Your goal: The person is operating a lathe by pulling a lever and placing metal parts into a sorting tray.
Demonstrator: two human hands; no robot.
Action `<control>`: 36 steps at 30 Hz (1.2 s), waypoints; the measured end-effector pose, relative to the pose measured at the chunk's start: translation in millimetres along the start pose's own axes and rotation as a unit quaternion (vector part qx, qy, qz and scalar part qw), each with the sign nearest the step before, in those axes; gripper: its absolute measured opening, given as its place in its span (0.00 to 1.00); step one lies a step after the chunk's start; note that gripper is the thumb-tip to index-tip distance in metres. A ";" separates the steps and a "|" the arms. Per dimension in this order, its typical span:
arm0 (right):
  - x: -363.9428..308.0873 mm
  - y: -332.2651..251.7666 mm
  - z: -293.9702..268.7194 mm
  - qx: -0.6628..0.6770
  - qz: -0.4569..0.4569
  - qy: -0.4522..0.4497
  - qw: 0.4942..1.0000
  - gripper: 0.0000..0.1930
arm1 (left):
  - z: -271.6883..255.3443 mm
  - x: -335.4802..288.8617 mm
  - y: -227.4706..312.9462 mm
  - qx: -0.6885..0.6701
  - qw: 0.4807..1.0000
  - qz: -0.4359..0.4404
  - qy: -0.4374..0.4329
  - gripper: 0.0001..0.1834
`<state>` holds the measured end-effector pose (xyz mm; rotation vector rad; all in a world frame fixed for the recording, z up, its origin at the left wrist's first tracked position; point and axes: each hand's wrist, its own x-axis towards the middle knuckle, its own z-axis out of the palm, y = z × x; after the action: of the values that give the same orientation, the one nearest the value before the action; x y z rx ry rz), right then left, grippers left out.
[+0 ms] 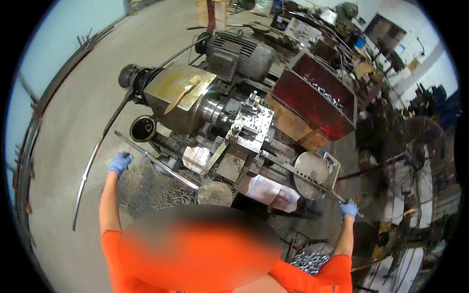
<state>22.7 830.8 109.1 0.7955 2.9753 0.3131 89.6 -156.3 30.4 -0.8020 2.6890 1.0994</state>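
Observation:
My left hand, in a blue glove, hovers over the floor at the left, its fingers curled in; what they hold, if anything, is too small to make out. Just beyond it lies the end of a long metal lever slanting across the machine's front. My right hand, also gloved in blue, grips a lever handle at the machine's right end. Between my hands stands a lathe, with a shiny spindle and a chip-covered tool post. A wooden-handled tool rests on its yellowish headstock.
A large electric motor sits behind the headstock. The dark red metal bin, on wooden blocks, holds small shiny parts. Thin metal scrap litters the floor; a heap of shiny pieces lies by my right arm. A fan stands right.

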 end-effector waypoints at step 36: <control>-259.5 154.9 66.5 0.042 0.261 -0.094 0.960 0.19 | 65.3 18.4 119.9 -0.535 0.767 -0.084 0.345 0.06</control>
<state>329.8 844.9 73.9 1.5245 2.5704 0.1152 6.4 -48.4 51.0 -1.8392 2.0466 2.7625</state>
